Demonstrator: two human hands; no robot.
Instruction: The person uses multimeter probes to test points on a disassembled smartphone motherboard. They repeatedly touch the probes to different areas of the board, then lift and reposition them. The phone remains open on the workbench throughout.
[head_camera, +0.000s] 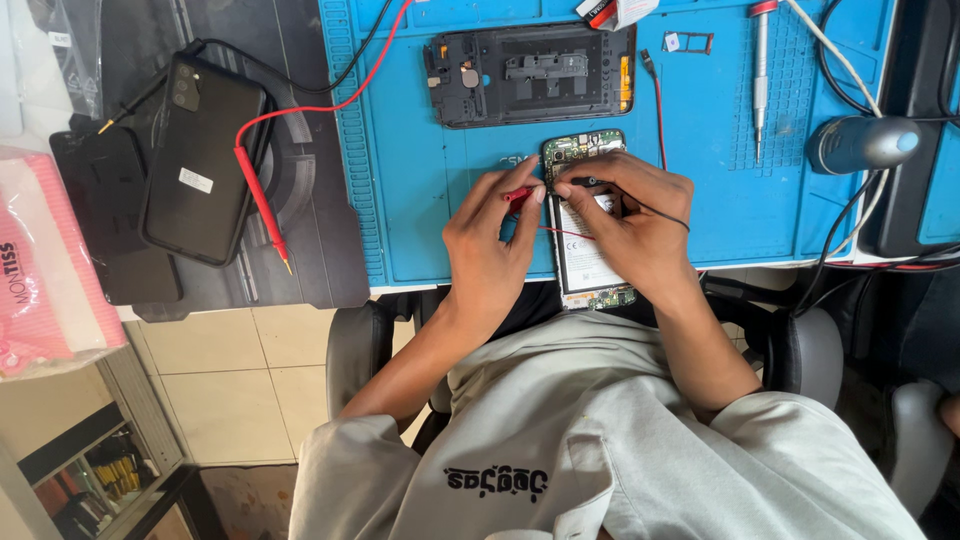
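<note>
**Two hands probing an opened phone on a blue work mat**

The opened phone (583, 262) lies at the near edge of the blue mat (420, 200), its lower end overhanging the tabletop; much of its middle is hidden beneath the right hand, so only the green circuit board at each end and part of a pale battery label show; the probe tips are too small to make out. The left hand (487, 245) has its fingers pinched narrowly round a red probe (520, 194), touching the phone's left edge; a thin red lead runs across the battery. The right hand (630, 225) is curled, fingertips closed on a black probe (588, 182), its black lead looping over the knuckles. Farther back lies a black plastic mid-frame (530, 75), rectangular and ribbed; a slim metal screwdriver (761, 70) rests to its right, beside a grey rounded device (862, 143). Left of the mat, a glossy black phone (200, 160) lies back-up, with a second red probe (262, 205) alongside; a pink packet (45, 260) is cut off by the frame.
</note>
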